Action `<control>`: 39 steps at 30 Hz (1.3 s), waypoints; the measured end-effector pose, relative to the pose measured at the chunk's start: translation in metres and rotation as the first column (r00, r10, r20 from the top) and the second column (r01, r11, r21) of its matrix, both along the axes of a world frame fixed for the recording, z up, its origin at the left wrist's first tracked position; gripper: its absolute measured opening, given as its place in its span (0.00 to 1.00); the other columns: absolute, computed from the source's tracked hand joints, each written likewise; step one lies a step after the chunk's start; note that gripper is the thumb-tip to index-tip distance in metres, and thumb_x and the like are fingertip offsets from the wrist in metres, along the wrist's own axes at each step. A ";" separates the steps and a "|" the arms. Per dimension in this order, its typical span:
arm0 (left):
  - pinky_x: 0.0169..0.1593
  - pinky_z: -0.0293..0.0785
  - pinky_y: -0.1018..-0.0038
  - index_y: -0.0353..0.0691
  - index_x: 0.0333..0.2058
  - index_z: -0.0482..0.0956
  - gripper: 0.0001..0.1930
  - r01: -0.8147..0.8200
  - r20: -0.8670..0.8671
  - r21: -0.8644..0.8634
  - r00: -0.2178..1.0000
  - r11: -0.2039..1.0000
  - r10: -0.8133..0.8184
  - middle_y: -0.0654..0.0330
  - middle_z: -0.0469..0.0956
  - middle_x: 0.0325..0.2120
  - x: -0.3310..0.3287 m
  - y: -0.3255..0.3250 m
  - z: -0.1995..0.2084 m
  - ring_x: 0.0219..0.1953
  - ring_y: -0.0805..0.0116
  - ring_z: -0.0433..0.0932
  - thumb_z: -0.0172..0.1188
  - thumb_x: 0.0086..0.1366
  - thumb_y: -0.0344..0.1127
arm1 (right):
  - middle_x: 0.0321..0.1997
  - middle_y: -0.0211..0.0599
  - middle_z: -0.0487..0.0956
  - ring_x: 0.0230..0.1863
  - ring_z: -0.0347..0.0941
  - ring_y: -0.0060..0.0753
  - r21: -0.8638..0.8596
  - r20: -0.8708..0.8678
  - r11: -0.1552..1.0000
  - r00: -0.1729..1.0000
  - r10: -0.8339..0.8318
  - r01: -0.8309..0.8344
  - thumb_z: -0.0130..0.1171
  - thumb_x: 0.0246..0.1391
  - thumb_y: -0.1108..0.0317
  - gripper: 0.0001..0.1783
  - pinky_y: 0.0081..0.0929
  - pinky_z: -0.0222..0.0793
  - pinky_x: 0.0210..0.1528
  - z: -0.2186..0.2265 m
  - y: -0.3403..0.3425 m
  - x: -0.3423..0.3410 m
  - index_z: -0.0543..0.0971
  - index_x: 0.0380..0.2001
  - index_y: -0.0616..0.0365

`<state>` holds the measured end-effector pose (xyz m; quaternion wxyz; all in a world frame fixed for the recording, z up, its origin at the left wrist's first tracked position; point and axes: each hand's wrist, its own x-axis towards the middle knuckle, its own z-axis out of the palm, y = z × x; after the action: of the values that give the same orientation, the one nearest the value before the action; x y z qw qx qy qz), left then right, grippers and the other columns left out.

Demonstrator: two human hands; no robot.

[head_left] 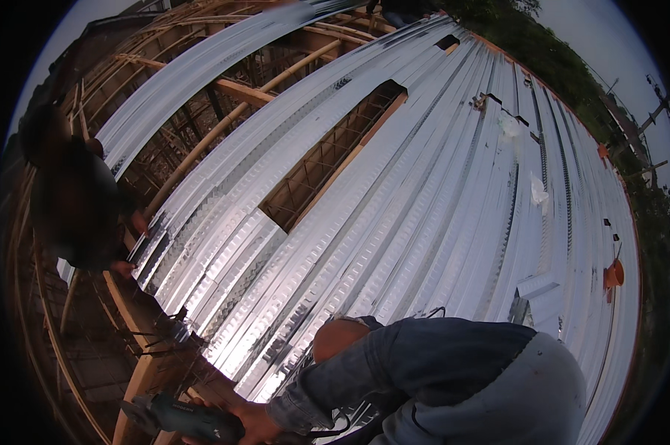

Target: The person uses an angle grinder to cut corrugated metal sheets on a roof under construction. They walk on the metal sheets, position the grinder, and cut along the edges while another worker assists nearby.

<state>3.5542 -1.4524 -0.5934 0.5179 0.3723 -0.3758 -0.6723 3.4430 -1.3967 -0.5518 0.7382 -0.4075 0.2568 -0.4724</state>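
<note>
Neither of my hands shows in the head view. Below me a person in a blue denim jacket (pixel 424 363) bends low over the ribbed metal decking sheets (pixel 424 193). That person's hand (pixel 255 423) grips a dark green angle grinder (pixel 183 417) at the sheets' lower left edge. At the left a second person in dark clothes (pixel 71 200) has both hands at the edge of a sheet (pixel 138 245).
A rectangular opening (pixel 327 159) in the decking shows rebar and timber below. Wooden beams and bamboo poles (pixel 224 126) lie bare at the upper left, with a long loose sheet (pixel 201 67) across them. Orange objects (pixel 613 274) sit near the right edge; trees stand beyond.
</note>
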 end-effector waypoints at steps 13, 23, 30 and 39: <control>0.51 0.70 0.66 0.32 0.49 0.66 0.31 0.073 -0.024 0.106 0.997 0.992 -0.071 0.50 0.72 0.45 0.006 -0.004 -0.008 0.48 0.60 0.72 0.56 0.58 0.53 | 0.56 0.45 0.66 0.59 0.61 0.36 -0.019 -0.202 0.996 0.975 -0.091 0.089 0.70 0.28 0.68 0.51 0.29 0.60 0.59 -0.031 0.008 0.008 0.56 0.59 0.66; 0.49 0.71 0.66 0.32 0.48 0.67 0.30 0.112 -0.036 0.156 0.994 0.981 -0.107 0.50 0.72 0.44 0.019 -0.008 -0.010 0.47 0.60 0.72 0.55 0.58 0.55 | 0.60 0.48 0.63 0.62 0.57 0.38 -0.035 -0.295 0.992 0.947 -0.124 0.119 0.69 0.27 0.67 0.54 0.27 0.56 0.62 -0.044 0.001 0.010 0.54 0.60 0.67; 0.47 0.72 0.67 0.32 0.46 0.68 0.30 0.130 -0.072 0.216 0.991 0.968 -0.117 0.50 0.72 0.44 0.044 -0.002 -0.017 0.46 0.61 0.73 0.54 0.58 0.56 | 0.63 0.50 0.59 0.66 0.53 0.39 -0.046 -0.332 0.986 0.929 -0.165 0.159 0.69 0.26 0.67 0.55 0.27 0.53 0.64 -0.058 -0.004 0.030 0.54 0.61 0.67; 0.45 0.73 0.67 0.31 0.45 0.68 0.31 0.076 -0.110 0.342 0.993 0.936 -0.041 0.50 0.72 0.42 0.070 0.016 -0.035 0.43 0.61 0.73 0.52 0.59 0.57 | 0.55 0.45 0.68 0.59 0.62 0.39 0.288 -0.198 0.930 0.964 -0.177 0.230 0.67 0.30 0.66 0.50 0.30 0.58 0.60 -0.043 0.007 0.026 0.56 0.61 0.59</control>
<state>3.6244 -1.4364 -0.6281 0.4425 0.4117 -0.2360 -0.7609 3.4690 -1.3902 -0.5947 0.7151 -0.2970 0.4300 -0.4644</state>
